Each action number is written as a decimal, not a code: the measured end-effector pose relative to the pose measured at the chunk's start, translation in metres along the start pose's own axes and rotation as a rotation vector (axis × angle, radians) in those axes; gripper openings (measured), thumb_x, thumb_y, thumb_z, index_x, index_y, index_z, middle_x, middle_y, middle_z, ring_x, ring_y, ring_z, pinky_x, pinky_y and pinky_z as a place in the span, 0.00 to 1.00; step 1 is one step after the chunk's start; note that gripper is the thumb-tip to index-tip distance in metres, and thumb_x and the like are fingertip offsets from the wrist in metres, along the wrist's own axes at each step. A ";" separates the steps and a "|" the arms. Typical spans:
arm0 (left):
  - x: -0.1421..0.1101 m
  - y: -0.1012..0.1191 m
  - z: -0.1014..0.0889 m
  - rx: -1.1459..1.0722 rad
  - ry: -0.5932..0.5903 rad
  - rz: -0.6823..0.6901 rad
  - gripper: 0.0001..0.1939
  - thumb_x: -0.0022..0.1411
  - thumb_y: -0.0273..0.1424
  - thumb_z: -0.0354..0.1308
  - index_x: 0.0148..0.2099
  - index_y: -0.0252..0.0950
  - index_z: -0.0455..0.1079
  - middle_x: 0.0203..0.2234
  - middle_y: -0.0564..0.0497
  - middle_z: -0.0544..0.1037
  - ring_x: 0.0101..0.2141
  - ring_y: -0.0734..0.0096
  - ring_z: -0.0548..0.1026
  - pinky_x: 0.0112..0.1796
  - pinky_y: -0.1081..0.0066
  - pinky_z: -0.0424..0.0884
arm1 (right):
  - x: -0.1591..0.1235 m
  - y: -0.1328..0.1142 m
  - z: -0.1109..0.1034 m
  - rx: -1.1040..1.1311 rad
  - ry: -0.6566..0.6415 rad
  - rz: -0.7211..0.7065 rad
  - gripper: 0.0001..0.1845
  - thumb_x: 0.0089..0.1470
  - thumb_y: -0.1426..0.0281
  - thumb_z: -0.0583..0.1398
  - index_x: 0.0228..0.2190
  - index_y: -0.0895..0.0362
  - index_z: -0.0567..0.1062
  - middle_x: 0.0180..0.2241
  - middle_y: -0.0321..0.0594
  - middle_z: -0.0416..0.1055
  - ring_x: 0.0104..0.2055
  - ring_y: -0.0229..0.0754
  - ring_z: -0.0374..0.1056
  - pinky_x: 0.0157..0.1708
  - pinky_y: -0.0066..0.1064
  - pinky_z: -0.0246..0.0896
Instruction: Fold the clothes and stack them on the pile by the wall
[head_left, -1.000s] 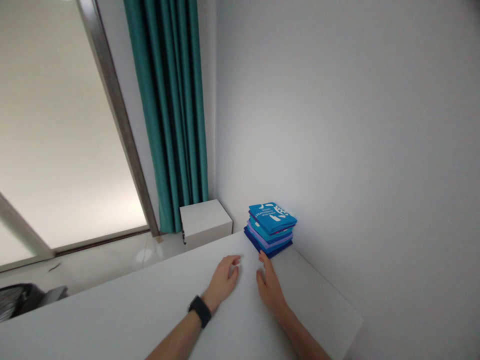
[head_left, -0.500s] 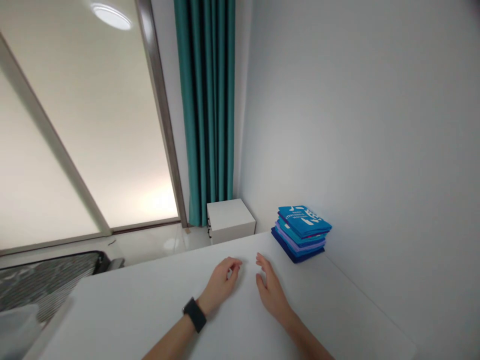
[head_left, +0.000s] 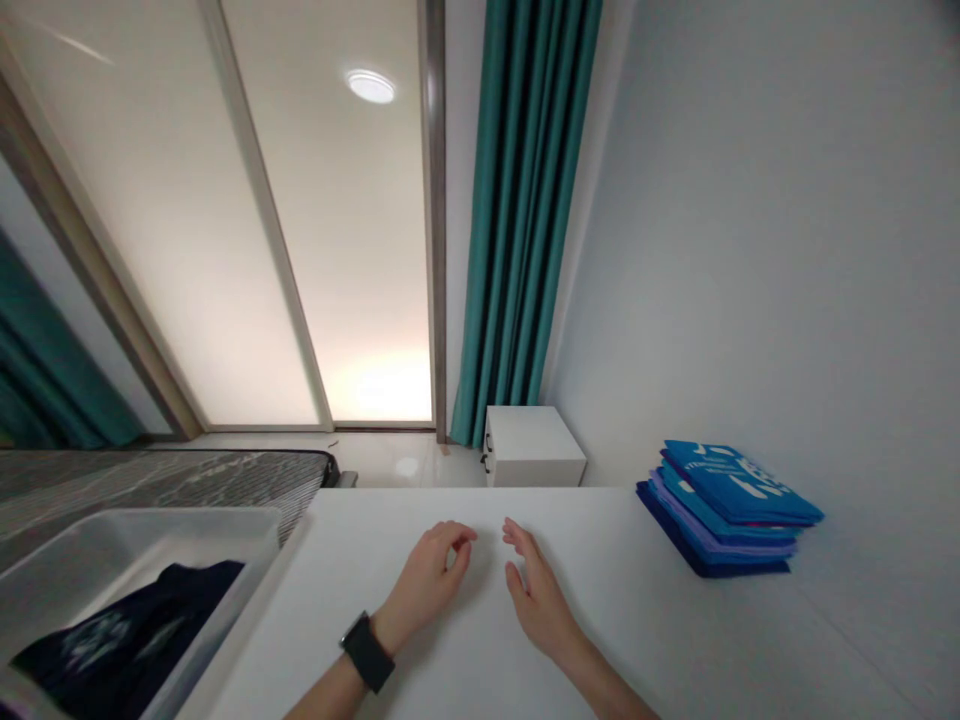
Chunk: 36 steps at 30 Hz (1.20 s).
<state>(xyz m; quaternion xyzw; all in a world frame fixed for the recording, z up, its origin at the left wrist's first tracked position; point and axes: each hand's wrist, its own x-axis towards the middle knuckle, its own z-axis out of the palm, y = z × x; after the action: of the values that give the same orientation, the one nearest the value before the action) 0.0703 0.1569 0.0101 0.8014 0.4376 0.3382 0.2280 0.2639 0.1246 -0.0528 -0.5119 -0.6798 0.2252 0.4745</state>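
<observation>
My left hand [head_left: 433, 567], with a dark watch [head_left: 367, 652] on its wrist, hovers or rests over the white table [head_left: 315, 600]. Its fingers curl loosely, a gap showing between thumb and forefinger, and it holds nothing. Facing it is my right hand [head_left: 538, 595], open and empty, thumb apart from the fingers. To the right of that hand, against the wall, sits a stack of folded clothes [head_left: 731, 510] in blues and purple; the top piece is bright blue with a white print. Whether either hand touches the tabletop, I cannot tell.
On the left a translucent plastic bin [head_left: 187, 522] holds a dark navy garment [head_left: 135, 630] with a pale print. Behind it lies a grey patterned mattress or bed surface [head_left: 187, 475]. A white cabinet [head_left: 536, 440] stands beyond the table's far edge, beside a teal curtain [head_left: 525, 220].
The view has swung left, bringing the bin and its dark garment into sight and shifting the stack rightward in the picture. Both hands keep nearly the same pose.
</observation>
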 end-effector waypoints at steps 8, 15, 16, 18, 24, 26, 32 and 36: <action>-0.040 -0.006 -0.071 0.155 0.034 -0.059 0.11 0.64 0.29 0.48 0.42 0.38 0.71 0.34 0.48 0.76 0.37 0.63 0.73 0.42 0.63 0.69 | 0.020 -0.031 0.057 0.069 -0.107 -0.067 0.30 0.56 0.74 0.51 0.60 0.50 0.59 0.56 0.44 0.65 0.55 0.44 0.65 0.56 0.42 0.61; -0.086 -0.028 -0.137 0.307 0.080 -0.140 0.11 0.66 0.30 0.47 0.43 0.38 0.71 0.35 0.48 0.76 0.40 0.63 0.74 0.42 0.64 0.69 | 0.030 -0.060 0.114 0.131 -0.233 -0.115 0.29 0.56 0.74 0.51 0.59 0.51 0.60 0.56 0.44 0.65 0.55 0.43 0.65 0.56 0.42 0.60; -0.095 -0.031 -0.147 0.323 0.087 -0.150 0.11 0.66 0.30 0.47 0.44 0.39 0.71 0.36 0.48 0.76 0.40 0.63 0.74 0.43 0.64 0.69 | 0.030 -0.063 0.123 0.138 -0.254 -0.118 0.29 0.55 0.74 0.51 0.59 0.50 0.60 0.56 0.44 0.66 0.55 0.43 0.65 0.56 0.43 0.60; -0.113 -0.038 -0.164 0.358 0.092 -0.161 0.11 0.66 0.30 0.48 0.45 0.39 0.71 0.37 0.47 0.76 0.40 0.63 0.74 0.43 0.65 0.69 | 0.031 -0.071 0.142 0.147 -0.306 -0.133 0.29 0.55 0.74 0.51 0.58 0.50 0.62 0.54 0.43 0.67 0.55 0.44 0.65 0.56 0.43 0.61; -0.173 -0.058 -0.202 0.513 0.082 -0.260 0.11 0.66 0.30 0.47 0.45 0.40 0.71 0.37 0.48 0.76 0.39 0.63 0.74 0.41 0.66 0.67 | 0.030 -0.113 0.196 0.066 -0.498 -0.308 0.23 0.56 0.76 0.49 0.52 0.52 0.69 0.50 0.44 0.70 0.55 0.45 0.65 0.56 0.43 0.61; -0.194 -0.065 -0.213 0.565 0.070 -0.322 0.11 0.66 0.30 0.47 0.43 0.40 0.71 0.35 0.49 0.77 0.36 0.64 0.74 0.39 0.67 0.66 | 0.029 -0.130 0.210 0.015 -0.531 -0.418 0.25 0.56 0.78 0.49 0.53 0.53 0.68 0.51 0.44 0.69 0.55 0.45 0.64 0.56 0.44 0.61; -0.259 -0.083 -0.251 0.668 0.109 -0.502 0.11 0.66 0.31 0.46 0.40 0.39 0.71 0.32 0.50 0.78 0.33 0.65 0.74 0.36 0.67 0.63 | 0.037 -0.177 0.240 -0.095 -0.597 -0.848 0.22 0.57 0.79 0.50 0.51 0.55 0.68 0.51 0.46 0.69 0.55 0.47 0.62 0.59 0.50 0.53; -0.288 -0.095 -0.260 0.686 0.111 -0.517 0.14 0.67 0.32 0.45 0.34 0.39 0.70 0.26 0.52 0.75 0.29 0.67 0.71 0.34 0.67 0.61 | 0.052 -0.206 0.268 -0.167 -0.735 -0.890 0.17 0.59 0.77 0.51 0.47 0.56 0.71 0.42 0.44 0.73 0.48 0.44 0.67 0.59 0.46 0.52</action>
<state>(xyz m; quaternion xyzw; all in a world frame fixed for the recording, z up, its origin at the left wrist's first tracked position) -0.2867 -0.0228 0.0219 0.6751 0.7228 0.1475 0.0016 -0.0710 0.1430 0.0118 -0.1010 -0.9649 0.1124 0.2146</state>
